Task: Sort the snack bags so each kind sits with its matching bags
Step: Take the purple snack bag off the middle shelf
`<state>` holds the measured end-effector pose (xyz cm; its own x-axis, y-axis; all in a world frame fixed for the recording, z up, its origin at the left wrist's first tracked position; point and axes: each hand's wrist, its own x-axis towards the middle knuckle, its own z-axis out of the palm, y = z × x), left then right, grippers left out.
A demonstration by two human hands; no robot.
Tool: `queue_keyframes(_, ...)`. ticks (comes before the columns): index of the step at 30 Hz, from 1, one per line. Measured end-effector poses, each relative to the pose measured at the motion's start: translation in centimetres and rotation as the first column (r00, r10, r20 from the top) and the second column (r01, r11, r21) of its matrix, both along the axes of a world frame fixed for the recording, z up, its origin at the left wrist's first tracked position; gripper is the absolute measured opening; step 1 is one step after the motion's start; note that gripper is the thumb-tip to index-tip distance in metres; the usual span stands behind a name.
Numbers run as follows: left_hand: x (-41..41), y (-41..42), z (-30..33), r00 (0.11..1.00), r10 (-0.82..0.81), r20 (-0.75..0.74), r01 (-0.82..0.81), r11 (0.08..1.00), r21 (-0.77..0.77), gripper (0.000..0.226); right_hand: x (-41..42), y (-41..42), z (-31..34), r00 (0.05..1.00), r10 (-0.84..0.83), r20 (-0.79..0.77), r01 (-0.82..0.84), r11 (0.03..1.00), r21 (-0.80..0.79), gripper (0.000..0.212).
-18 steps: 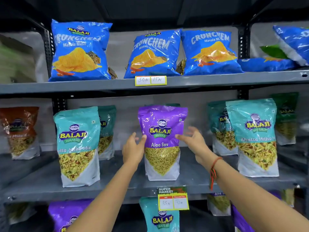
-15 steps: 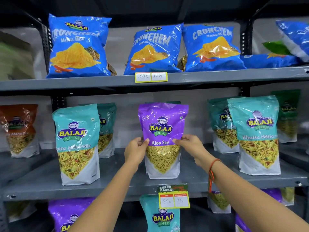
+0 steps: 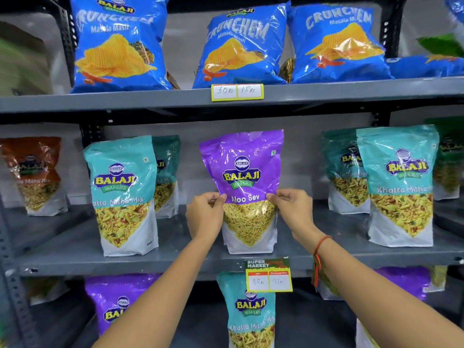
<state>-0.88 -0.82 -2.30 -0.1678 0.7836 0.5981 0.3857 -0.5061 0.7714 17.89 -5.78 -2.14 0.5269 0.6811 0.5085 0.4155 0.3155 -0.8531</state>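
Note:
A purple Aloo Sev bag (image 3: 244, 169) stands upright in the middle of the grey middle shelf (image 3: 175, 259). My left hand (image 3: 204, 216) pinches its left edge and my right hand (image 3: 292, 212) pinches its right edge, both at the bag's waist. Teal Khatta Mitha Mix bags stand on either side: one at the left (image 3: 123, 194) with another behind it, two at the right (image 3: 399, 184). On the shelf below, a teal bag (image 3: 251, 312) stands between purple bags (image 3: 113, 300).
Three blue Crunchem chip bags (image 3: 241, 46) line the top shelf. A brown bag (image 3: 35, 174) stands at the far left of the middle shelf, a green bag (image 3: 449, 156) at the far right. Price tags (image 3: 268, 275) hang on the shelf edges.
Both hands have closed in from either side and taken hold of the purple bag's edges. The view has moved closer to the shelf.

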Motion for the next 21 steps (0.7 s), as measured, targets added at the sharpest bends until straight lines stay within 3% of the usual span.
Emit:
queue_keyframes(6, -4.1, -2.9, -1.7, 0.995, -0.011, 0.095, -0.006, 0.985, 0.175, 0.025, -3.6, -2.8, -0.4, 0.988, 0.150, -0.037, -0.146, 0.984, 0.102, 0.016)
queue_keyframes(9, -6.8, -5.4, -3.2, 0.983, -0.036, 0.180, -0.007, 0.973, 0.230, 0.019, -5.9, -4.3, -1.1, 0.973, 0.223, -0.053, -0.215, 0.969, 0.125, 0.007)
queue_keyframes(11, -8.8, -7.1, -4.6, 0.970, -0.046, 0.238, -0.013, 0.970, 0.241, 0.012, -7.8, -5.5, -2.0, 0.954, 0.292, -0.062, -0.281, 0.949, 0.142, 0.012)
queue_keyframes(17, -14.2, -10.9, -11.6, 0.941, -0.069, 0.331, 0.015, 0.986, 0.163, 0.017, -12.4, -7.9, -8.8, 0.891, 0.454, 0.014, -0.454, 0.890, 0.032, 0.026)
queue_keyframes(21, -17.0, -11.3, -18.6, 0.955, -0.019, 0.295, 0.014, 1.000, 0.016, 0.018, -14.4, -7.9, -15.3, 0.873, 0.483, -0.069, -0.488, 0.866, -0.110, 0.014)
